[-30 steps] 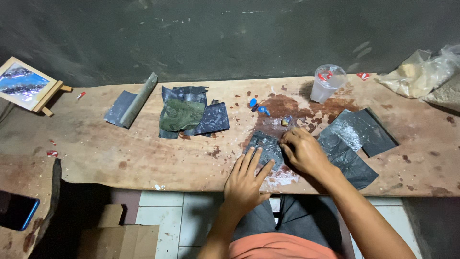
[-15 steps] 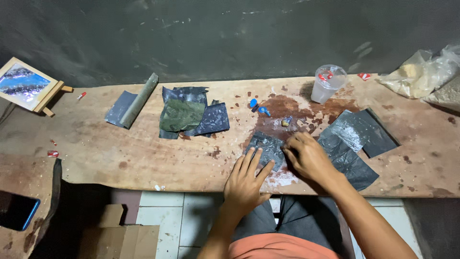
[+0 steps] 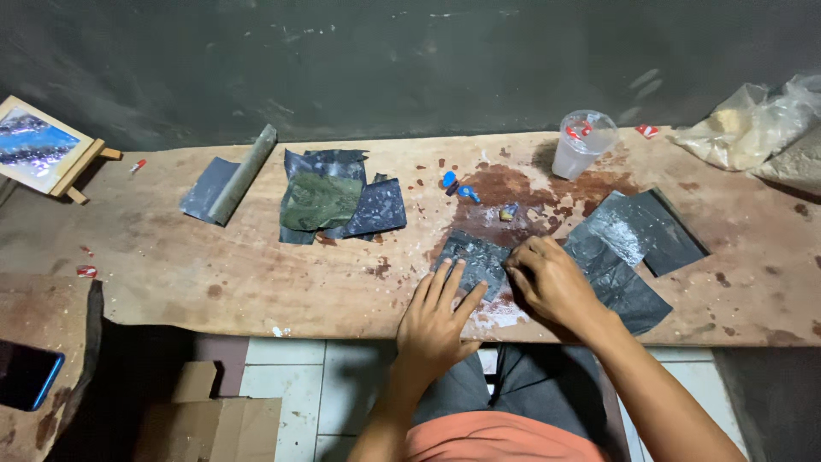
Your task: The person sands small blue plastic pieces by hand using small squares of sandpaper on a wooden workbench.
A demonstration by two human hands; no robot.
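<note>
A dark grey abrasive sheet [image 3: 475, 250] lies on the wooden bench [image 3: 256, 274] near its front edge. My left hand [image 3: 438, 318] rests flat on the sheet's near left corner, fingers spread, pinning it down. My right hand [image 3: 554, 284] is on the sheet's right edge, fingers curled and fingertips pressed together against the paper. Whatever is under those fingertips is hidden. A small multicoloured piece [image 3: 509, 211] and small blue bits [image 3: 457, 186] lie just beyond the sheet on a wet reddish stain [image 3: 505, 184].
More dark sheets [image 3: 633, 244] lie right of my right hand. A pile of green and grey sheets [image 3: 333, 201] and a rolled sheet [image 3: 244, 175] sit to the left. Beyond them are a plastic cup [image 3: 581, 141], plastic bags [image 3: 753, 128], a small painting on an easel [image 3: 38, 145], a phone [image 3: 26, 372] and a cardboard box [image 3: 214, 411].
My right hand has slid a little toward me and to the right along the sheet's edge. The left hand has stayed flat on the sheet.
</note>
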